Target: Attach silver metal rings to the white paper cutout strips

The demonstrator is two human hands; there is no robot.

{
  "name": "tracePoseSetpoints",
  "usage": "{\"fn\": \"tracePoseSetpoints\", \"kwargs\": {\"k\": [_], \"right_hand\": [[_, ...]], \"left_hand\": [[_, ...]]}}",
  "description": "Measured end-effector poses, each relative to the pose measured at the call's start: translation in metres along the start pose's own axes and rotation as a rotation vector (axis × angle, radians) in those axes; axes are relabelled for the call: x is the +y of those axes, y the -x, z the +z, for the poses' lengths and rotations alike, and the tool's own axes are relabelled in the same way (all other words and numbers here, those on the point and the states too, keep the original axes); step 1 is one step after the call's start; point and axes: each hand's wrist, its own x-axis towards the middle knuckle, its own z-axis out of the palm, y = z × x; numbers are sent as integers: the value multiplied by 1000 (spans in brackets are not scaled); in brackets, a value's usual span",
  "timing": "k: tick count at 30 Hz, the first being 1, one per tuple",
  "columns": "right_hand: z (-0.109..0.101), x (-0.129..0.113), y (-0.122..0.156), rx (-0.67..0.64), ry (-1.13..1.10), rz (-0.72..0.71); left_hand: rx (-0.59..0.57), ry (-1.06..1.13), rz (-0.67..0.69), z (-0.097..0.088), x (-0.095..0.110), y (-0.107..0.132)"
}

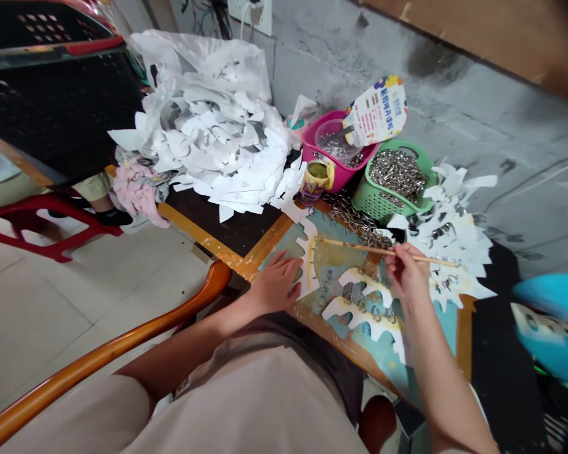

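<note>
My left hand (277, 285) lies flat on a white cut-paper strip (307, 265), pressing it to the painted teal board (331, 252). My right hand (406, 272) pinches a thin wooden stick (383, 251) that runs across the board. Below that hand, white toothed paper strips (364, 309) lie with small metal rings on them. A tangle of linked metal rings (355, 221) rests just beyond the stick. An open can (316, 181) with a yellow-green paste stands at the board's far edge.
A green basket (395, 176) and a pink basket (334, 148) hold metal rings. White paper offcuts (218, 139) heap up at the left, and more (454, 233) lie at the right. A wooden chair arm (123, 340) curves at the near left. A concrete wall rises behind.
</note>
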Motion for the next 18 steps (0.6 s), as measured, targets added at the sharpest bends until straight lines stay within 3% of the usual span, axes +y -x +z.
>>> {"fn": "tracePoseSetpoints", "kwargs": {"k": [8,12,16,18], "right_hand": [[-7,5,-9,-140,111,181],[-6,3,-11,-99,82,145],[-2,-2,-12,-195,159,185],[-1,-5,-12,-175,144,171]], "left_hand": [[-11,11,-3,-4,2,-1],[-14,8,-4,-4,1,0],[-30,18,-5,-4,1,0],[-31,22,-4,-5,2,0]]}}
